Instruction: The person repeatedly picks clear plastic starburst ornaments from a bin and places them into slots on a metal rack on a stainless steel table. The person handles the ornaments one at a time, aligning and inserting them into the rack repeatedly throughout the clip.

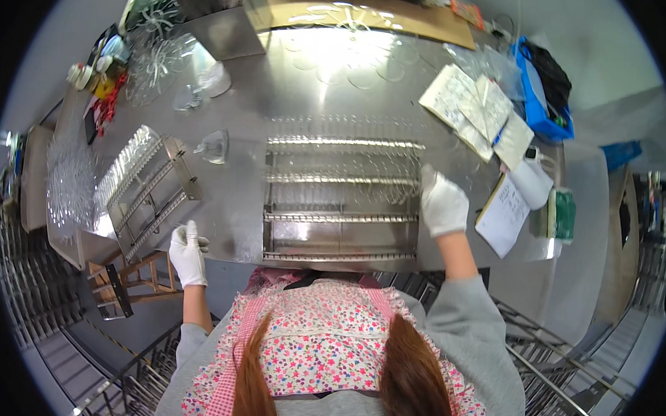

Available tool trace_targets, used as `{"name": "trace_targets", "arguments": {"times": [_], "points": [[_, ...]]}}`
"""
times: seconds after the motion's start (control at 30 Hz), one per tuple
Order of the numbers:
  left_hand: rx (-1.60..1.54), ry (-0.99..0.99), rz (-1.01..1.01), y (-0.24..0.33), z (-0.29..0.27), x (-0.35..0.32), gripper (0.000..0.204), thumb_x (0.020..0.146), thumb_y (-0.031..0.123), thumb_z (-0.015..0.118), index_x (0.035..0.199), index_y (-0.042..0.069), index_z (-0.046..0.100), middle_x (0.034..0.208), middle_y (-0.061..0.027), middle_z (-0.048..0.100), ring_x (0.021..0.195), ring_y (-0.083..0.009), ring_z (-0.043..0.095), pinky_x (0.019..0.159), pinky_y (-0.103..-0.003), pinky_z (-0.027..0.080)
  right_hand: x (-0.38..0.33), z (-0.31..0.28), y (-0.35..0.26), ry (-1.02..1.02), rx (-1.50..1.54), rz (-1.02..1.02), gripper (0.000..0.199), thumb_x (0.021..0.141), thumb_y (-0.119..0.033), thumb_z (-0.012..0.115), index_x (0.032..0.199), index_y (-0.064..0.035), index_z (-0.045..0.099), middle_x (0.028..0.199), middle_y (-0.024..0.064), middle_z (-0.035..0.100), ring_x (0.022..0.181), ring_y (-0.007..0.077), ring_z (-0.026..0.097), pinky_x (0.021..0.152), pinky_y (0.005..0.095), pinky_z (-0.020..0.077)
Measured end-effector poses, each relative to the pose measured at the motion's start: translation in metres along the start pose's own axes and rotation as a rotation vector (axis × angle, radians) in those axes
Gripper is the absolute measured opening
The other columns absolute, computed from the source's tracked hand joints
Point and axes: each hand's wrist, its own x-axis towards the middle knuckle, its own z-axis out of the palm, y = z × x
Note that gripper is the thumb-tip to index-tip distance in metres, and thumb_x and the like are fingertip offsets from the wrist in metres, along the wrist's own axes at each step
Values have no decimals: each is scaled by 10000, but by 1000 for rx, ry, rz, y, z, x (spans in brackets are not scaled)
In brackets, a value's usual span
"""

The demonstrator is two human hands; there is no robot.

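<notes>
Two gloved hands work at a steel table (305,83). The right hand (443,203) rests loosely curled on the right end of a metal rack frame (340,200), which lies flat at the near edge of the table, directly before the person. The left hand (187,253) hovers off the near-left table edge, fingers pinched on something too small to tell. A second rack (150,190) sits to the left, tilted. Papers (477,112) lie far right, beside a blue bin (540,102).

Blue bin (546,117), papers (476,105), green box (563,214)
</notes>
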Motion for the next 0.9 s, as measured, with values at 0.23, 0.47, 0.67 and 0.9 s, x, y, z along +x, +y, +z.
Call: {"name": "trace_targets", "arguments": {"times": [0.23,0.47,0.67,0.9], "points": [[-146,-433,383,141,109,-98,254,1040,271,608,965,29,590,655,1,587,568,-60,539,539,-223,422,5,6,-4,177,20,-117,476,1031,-417,458,771,-105,705,755,165,728,651,343,723,605,475,570],[-77,-697,438,167,156,-150,288,1070,227,535,859,31,547,630,11,532,558,-53,483,522,-240,390,-24,0,-13,282,-54,-57,577,989,-587,506,672,-120,624,581,91,649,537,267,691,474,386,527],[-120,-919,694,177,176,-160,269,1078,228,458,941,21,563,778,-89,563,669,-225,545,650,-350,462,-76,-71,-37,147,1243,-510,212,843,-243,822,901,-53,746,770,112,731,659,228,700,636,329,543],[873,-408,1515,154,176,-86,758,778,479,767,1388,83,554,1405,-138,585,1291,-335,550,1097,-483,382,-31,5,34,366,554,42,383,957,-354,653,694,-77,628,648,156,648,616,363,651,570,453,509]]}}
